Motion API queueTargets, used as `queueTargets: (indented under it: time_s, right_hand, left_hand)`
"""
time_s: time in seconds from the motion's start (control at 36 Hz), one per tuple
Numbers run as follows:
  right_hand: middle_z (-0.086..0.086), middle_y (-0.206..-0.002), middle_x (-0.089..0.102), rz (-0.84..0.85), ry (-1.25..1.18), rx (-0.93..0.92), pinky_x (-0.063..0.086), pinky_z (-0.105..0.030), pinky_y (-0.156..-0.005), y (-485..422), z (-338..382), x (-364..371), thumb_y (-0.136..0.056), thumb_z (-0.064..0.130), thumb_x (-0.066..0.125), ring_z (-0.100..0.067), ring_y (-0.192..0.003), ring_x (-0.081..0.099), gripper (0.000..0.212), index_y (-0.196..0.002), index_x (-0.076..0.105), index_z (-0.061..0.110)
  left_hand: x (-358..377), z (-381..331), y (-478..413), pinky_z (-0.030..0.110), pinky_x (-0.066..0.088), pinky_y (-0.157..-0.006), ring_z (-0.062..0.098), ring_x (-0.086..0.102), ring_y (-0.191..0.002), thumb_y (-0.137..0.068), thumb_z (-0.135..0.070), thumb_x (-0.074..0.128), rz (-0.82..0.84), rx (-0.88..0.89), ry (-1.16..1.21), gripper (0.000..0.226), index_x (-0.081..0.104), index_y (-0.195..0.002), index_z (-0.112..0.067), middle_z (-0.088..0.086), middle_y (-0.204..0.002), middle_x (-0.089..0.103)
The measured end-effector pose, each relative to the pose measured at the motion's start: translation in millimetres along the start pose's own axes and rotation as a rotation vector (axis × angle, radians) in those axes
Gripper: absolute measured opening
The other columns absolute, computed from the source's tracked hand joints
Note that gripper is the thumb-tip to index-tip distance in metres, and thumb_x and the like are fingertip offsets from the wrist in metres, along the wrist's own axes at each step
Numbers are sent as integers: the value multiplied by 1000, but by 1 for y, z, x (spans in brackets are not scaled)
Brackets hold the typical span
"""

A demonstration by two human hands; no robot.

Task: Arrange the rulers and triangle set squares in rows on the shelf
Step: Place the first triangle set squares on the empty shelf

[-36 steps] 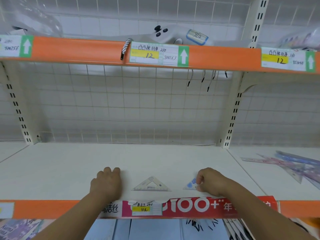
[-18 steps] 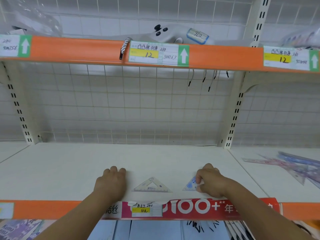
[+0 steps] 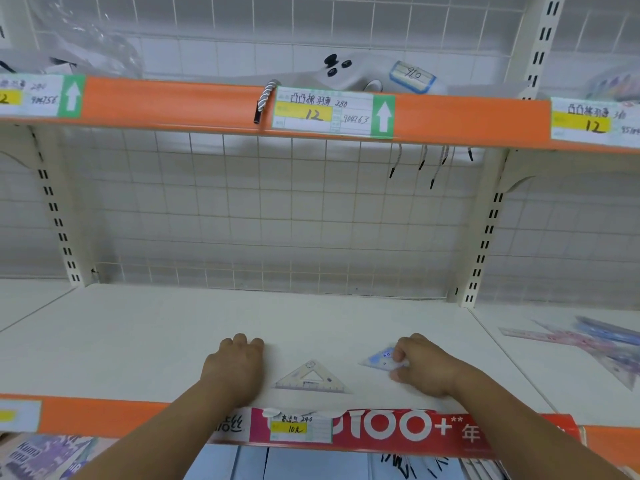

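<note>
A clear triangle set square (image 3: 311,379) lies flat near the front of the white shelf (image 3: 138,334). My left hand (image 3: 233,368) rests on the shelf just left of it, fingers curled under; whether anything is under it is hidden. My right hand (image 3: 420,365) pinches a small blue-patterned set square (image 3: 379,360) to the right of the clear one, its corner slightly raised off the shelf. A pile of rulers and set squares (image 3: 595,344) lies on the neighbouring shelf section at the right.
An upper shelf with an orange edge and price labels (image 3: 332,114) hangs overhead, with a white controller (image 3: 349,72) on it. A wire grid backs the shelf. Slotted uprights (image 3: 485,233) stand at both sides. A red banner (image 3: 398,429) covers the front edge.
My right hand has shifted the blue set square slightly back and lifted it a little. My left hand has moved a bit to the right, towards the clear set square.
</note>
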State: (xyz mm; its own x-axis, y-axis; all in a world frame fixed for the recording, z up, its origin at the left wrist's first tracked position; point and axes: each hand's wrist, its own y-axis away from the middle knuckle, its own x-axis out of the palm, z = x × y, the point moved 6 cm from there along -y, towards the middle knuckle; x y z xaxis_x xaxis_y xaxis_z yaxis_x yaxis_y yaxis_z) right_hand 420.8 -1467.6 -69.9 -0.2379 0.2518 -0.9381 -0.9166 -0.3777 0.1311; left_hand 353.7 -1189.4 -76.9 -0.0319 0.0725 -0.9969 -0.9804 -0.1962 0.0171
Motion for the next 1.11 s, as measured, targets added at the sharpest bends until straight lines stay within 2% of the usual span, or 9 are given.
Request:
queueTargets:
  time_s: [0.08, 0.19, 0.33, 0.53, 0.75, 1.11]
  right_hand:
    - [-2, -123, 44, -80, -16, -12, 39, -23, -90, -8, 4, -2, -95, 29, 53, -15, -103, 45, 13, -103, 45, 24]
    - [-3, -123, 47, -181, -8, -34, 39, -24, -90, -21, 12, -4, -96, 26, 50, -13, -100, 43, 24, -119, 49, 18]
    - [-3, -125, 49, -222, -26, -44, 38, -26, -91, -40, 19, -1, -96, 25, 49, -20, -115, 43, 26, -121, 50, 18]
    - [-5, -124, 46, -280, -27, -34, 39, -28, -95, -63, 18, 3, -96, 24, 50, -23, -119, 37, 26, -121, 53, 20]
    - [-1, -122, 48, -283, 18, -18, 43, -31, -92, -87, 12, 2, -94, 27, 52, -23, -119, 34, 25, -120, 54, 24]
    - [1, -120, 54, -246, 13, -19, 38, -28, -91, -112, 1, 3, -95, 29, 49, -24, -115, 39, 21, -114, 56, 24]
  left_hand:
    - [-1, -2, -1, 35, 43, -95, 25, 41, -120, -93, -10, 34, 19, -4, 4, 43, 36, -136, -13, 9, -130, 41]
    - [-3, -6, 0, 35, 44, -95, 26, 42, -119, -92, -12, 36, 22, 8, -1, 42, 38, -134, -12, 10, -129, 42]
    - [-4, -9, 2, 36, 43, -95, 27, 42, -119, -93, -13, 36, 36, 4, -11, 41, 40, -134, -11, 11, -130, 42]
    - [-6, -4, 6, 36, 43, -92, 27, 42, -119, -98, -25, 34, 32, -22, 3, 37, 41, -131, -10, 11, -129, 42]
    - [-2, 0, 5, 38, 41, -97, 27, 39, -123, -100, -38, 35, 90, -57, 25, 44, 40, -134, -11, 11, -132, 40]
    - [-4, -6, 9, 39, 41, -94, 28, 40, -121, -99, -32, 36, 108, -82, 28, 40, 42, -132, -10, 12, -130, 40]
